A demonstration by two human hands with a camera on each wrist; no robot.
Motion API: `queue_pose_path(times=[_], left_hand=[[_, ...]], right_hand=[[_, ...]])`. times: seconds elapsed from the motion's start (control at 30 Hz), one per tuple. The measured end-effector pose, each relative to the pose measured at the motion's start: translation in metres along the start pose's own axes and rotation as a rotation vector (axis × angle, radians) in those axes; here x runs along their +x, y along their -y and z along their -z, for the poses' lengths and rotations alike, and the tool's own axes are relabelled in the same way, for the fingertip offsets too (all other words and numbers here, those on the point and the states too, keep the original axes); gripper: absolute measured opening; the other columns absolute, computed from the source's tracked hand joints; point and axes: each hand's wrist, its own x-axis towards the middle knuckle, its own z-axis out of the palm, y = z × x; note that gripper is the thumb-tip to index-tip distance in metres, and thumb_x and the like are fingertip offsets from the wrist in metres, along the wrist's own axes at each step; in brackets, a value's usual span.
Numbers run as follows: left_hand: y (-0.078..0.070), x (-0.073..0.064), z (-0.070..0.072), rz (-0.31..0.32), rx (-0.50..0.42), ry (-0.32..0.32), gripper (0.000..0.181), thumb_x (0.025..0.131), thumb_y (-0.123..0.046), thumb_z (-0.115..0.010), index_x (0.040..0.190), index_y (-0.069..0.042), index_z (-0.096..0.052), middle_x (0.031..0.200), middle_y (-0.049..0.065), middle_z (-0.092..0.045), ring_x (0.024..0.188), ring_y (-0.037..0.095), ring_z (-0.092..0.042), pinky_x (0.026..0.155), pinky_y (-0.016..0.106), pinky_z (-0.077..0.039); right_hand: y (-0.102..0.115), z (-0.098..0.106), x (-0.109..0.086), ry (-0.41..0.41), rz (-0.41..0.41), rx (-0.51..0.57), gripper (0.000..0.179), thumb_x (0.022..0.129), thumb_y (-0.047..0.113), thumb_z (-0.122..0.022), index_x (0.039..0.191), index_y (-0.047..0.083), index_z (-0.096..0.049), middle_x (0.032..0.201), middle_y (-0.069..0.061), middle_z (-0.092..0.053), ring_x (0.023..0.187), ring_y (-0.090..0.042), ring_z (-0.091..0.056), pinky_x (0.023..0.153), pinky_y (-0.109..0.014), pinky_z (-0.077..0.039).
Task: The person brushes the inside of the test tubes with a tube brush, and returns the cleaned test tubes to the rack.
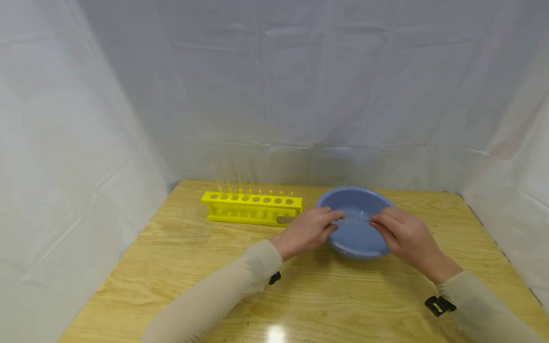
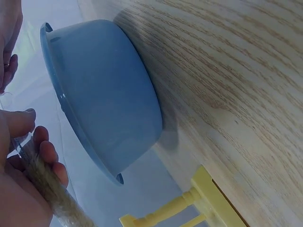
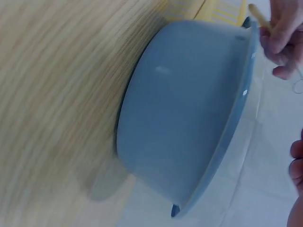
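Observation:
My left hand (image 1: 306,231) grips a clear test tube (image 2: 21,142) near its mouth. Tan bristles of a test tube brush (image 2: 57,194) show inside it, and the bristled end sticks out past the little-finger side. A thin handle (image 1: 355,220) spans the space between both hands, with a small loop (image 3: 298,86) at its end. My right hand (image 1: 405,233) pinches the handle's far end in the head view. Both hands are above the blue basin (image 1: 356,250), at its near half. In the right wrist view only the fingertips (image 3: 297,163) of my right hand show at the edge.
A yellow test tube rack (image 1: 253,201) stands left of the basin, with several clear tubes (image 1: 227,176) upright on its back pegs at the left end. Everything rests on a wooden table (image 1: 334,300). White sheeting (image 1: 291,95) hangs behind and on both sides.

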Motion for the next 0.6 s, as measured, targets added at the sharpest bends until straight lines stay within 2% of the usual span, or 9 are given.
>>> queue_pose_path(times=[0.07, 0.17, 0.27, 0.4, 0.5, 0.53, 0.6], left_hand=[[-0.001, 0.0, 0.001, -0.009, 0.006, 0.002, 0.031, 0.102, -0.02, -0.058, 0.132, -0.012, -0.062, 0.111, 0.002, -0.07, 0.095, 0.012, -0.066, 0.085, 0.024, -0.053], [-0.001, 0.0, 0.001, -0.023, 0.027, -0.003, 0.03, 0.102, -0.02, -0.059, 0.131, -0.012, -0.063, 0.109, 0.002, -0.07, 0.092, 0.012, -0.066, 0.083, 0.024, -0.053], [-0.003, -0.001, 0.002, -0.041, 0.05, -0.022, 0.03, 0.101, -0.019, -0.061, 0.13, -0.012, -0.063, 0.107, 0.003, -0.07, 0.09, 0.013, -0.066, 0.082, 0.024, -0.054], [-0.004, -0.001, 0.001, -0.072, 0.101, -0.05, 0.028, 0.1, -0.019, -0.062, 0.128, -0.012, -0.064, 0.103, 0.001, -0.069, 0.087, 0.012, -0.066, 0.08, 0.024, -0.054], [-0.004, -0.001, 0.001, -0.084, 0.134, -0.053, 0.028, 0.101, -0.02, -0.061, 0.128, -0.013, -0.063, 0.102, 0.0, -0.069, 0.086, 0.012, -0.066, 0.078, 0.023, -0.054], [-0.005, -0.001, 0.001, -0.084, 0.133, -0.051, 0.028, 0.101, -0.021, -0.061, 0.128, -0.014, -0.063, 0.102, 0.0, -0.069, 0.086, 0.012, -0.066, 0.079, 0.023, -0.054], [-0.004, 0.0, 0.001, -0.07, 0.109, -0.043, 0.029, 0.101, -0.021, -0.061, 0.129, -0.014, -0.063, 0.105, 0.001, -0.07, 0.089, 0.012, -0.066, 0.081, 0.021, -0.054]], right_hand=[[0.002, 0.001, -0.001, 0.05, -0.081, 0.053, 0.029, 0.104, 0.029, -0.055, 0.086, 0.01, -0.066, 0.073, 0.005, -0.059, 0.059, -0.003, -0.049, 0.055, -0.019, -0.044], [0.007, 0.004, -0.002, 0.165, -0.319, 0.216, 0.02, 0.101, 0.019, -0.061, 0.081, 0.016, -0.058, 0.066, 0.009, -0.048, 0.054, -0.001, -0.04, 0.052, -0.018, -0.037], [0.012, 0.008, 0.0, 0.252, -0.626, 0.461, 0.023, 0.099, 0.011, -0.062, 0.078, 0.014, -0.052, 0.059, 0.007, -0.042, 0.047, -0.009, -0.037, 0.048, -0.025, -0.037], [0.013, 0.01, 0.006, 0.299, -0.974, 0.851, 0.036, 0.104, 0.017, -0.053, 0.072, 0.007, -0.04, 0.055, 0.001, -0.032, 0.045, -0.021, -0.031, 0.047, -0.036, -0.031], [0.012, 0.01, 0.01, 0.299, -1.149, 1.069, 0.042, 0.106, 0.017, -0.05, 0.068, 0.01, -0.032, 0.056, 0.001, -0.026, 0.047, -0.02, -0.028, 0.05, -0.04, -0.023], [0.011, 0.01, 0.01, 0.298, -1.188, 1.099, 0.043, 0.106, 0.018, -0.05, 0.068, 0.011, -0.03, 0.057, 0.002, -0.024, 0.047, -0.018, -0.028, 0.051, -0.041, -0.023], [0.011, 0.01, 0.009, 0.299, -1.201, 1.058, 0.041, 0.105, 0.021, -0.051, 0.069, 0.011, -0.036, 0.057, 0.002, -0.029, 0.048, -0.016, -0.033, 0.05, -0.04, -0.026]])
